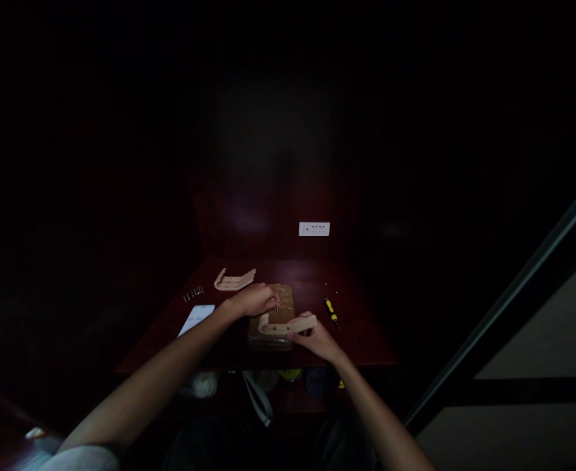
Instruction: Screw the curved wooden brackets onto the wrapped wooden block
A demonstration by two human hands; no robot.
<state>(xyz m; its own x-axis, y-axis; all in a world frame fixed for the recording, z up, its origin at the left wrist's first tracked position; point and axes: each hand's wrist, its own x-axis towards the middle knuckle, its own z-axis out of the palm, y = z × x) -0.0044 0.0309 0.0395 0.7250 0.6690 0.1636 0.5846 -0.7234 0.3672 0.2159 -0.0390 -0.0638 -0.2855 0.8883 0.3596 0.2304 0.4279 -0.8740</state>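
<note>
My right hand [316, 340] is closed on a curved wooden piece [278, 329] with a hooked left end and round holes in its side. It holds the piece over the front of a brown block wrapped in clear film [284, 299]. My left hand [259, 299] is over the block's left part, its fingers pinched on a small metal bolt [277, 309] that points down. A second wooden part [235, 282], made of curved pieces joined together, rests behind my left hand. To the left lie several small metal bolts [193, 294] in a row.
A phone with a lit screen [197, 318] lies by my left forearm. On the right is a yellow and black screwdriver [331, 313], with two tiny pale bits behind it. A white socket panel [314, 229] is on the back wall. Below the dark red tabletop [361, 340] hangs a grey strap [258, 398].
</note>
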